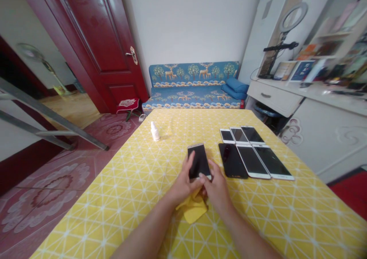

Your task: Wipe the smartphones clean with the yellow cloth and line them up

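both hands hold one phone [198, 161] at the table's [137, 182] middle: left hand [183, 182] grips its edge, right hand [217, 188] its corner, a yellow cloth [193, 210] beneath. best keep the phone steady and fingers off the glass.

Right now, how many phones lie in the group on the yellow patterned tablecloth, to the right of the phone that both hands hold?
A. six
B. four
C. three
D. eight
A: a back row of three small phones and a front row of three larger phones lie beside the dark-screened phone held by the left hand and right hand.
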A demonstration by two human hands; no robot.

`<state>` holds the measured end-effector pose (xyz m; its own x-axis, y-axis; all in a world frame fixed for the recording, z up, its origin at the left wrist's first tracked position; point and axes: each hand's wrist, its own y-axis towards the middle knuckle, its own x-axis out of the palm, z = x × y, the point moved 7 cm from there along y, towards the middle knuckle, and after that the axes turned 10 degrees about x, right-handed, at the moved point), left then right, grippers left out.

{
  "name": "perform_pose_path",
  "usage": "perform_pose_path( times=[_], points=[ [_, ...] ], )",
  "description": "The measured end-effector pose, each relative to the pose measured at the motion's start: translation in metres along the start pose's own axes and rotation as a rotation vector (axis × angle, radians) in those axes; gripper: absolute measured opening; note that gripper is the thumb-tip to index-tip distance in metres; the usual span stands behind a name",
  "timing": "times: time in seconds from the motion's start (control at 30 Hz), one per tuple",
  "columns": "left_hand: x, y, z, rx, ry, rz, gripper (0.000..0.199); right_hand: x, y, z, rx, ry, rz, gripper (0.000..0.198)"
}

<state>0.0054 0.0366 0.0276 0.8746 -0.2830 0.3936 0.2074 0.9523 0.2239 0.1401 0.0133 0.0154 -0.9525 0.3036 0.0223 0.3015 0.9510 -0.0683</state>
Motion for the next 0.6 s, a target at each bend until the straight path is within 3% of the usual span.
perform_pose_path(
  times=[0.23, 0.43, 0.6],
  points=[
    [0.025, -0.019, 0.001, 0.142, 0.48, -0.39, 0.081, -0.026, 0.016, 0.011, 0.205, 0.219, 0.053, 0.069],
    [0.024, -0.014, 0.004, 0.223, 0.617, -0.352, 0.072, -0.029, 0.019, 0.01, 0.214, 0.217, 0.075, 0.067],
    [0.003, -0.006, 0.012, 0.205, 0.796, -0.279, 0.059, -0.03, 0.02, 0.004, 0.266, -0.02, -0.008, 0.064]
  ],
)
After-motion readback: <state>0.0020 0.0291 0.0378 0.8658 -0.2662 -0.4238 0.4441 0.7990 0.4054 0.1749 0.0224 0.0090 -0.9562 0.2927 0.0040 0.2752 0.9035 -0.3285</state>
